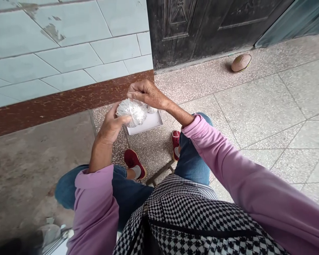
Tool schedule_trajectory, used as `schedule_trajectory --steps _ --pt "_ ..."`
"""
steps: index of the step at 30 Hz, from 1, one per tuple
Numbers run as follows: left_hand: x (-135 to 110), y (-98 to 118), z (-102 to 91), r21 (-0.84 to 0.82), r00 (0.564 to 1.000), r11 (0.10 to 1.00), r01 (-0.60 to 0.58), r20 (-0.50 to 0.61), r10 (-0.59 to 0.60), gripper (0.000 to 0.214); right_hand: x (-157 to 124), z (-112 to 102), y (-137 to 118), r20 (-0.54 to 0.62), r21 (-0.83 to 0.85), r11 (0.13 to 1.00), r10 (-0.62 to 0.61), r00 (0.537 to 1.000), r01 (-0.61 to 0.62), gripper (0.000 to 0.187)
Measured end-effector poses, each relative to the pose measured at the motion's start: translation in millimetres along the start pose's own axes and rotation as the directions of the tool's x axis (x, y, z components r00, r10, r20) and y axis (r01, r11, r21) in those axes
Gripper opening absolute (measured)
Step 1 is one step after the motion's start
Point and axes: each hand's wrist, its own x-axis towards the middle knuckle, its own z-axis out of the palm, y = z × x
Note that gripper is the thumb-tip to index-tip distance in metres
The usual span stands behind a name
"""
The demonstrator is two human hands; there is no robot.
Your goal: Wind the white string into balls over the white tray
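The crinkled, clear plastic bundle (132, 112) sits cupped in the left hand (112, 124) above the flat white box (149, 124) on the floor, the right hand (146, 94) pinching its top, apparently mid-handling.

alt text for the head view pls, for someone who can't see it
A seated person's left hand and right hand hold a shiny white bundle above a white tray lying on the speckled floor. Pink sleeves, jeans and red shoes show; a small ball lies by a dark door.
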Motion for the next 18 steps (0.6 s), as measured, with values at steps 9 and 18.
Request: schedule_trajectory --steps 9,18 --pt "-5.7 -7.5 23.7 -0.150 0.995 0.986 -0.070 0.057 0.079 0.081 0.8 19.5 6.6 -0.124 0.012 0.999 0.048 0.991 -0.047 0.052" --pt "3.3 -19.2 22.5 -0.069 0.982 0.985 -0.161 -0.109 0.153 0.071 -3.5 53.3 17.3 -0.246 0.092 0.996 0.016 0.969 0.007 0.055"
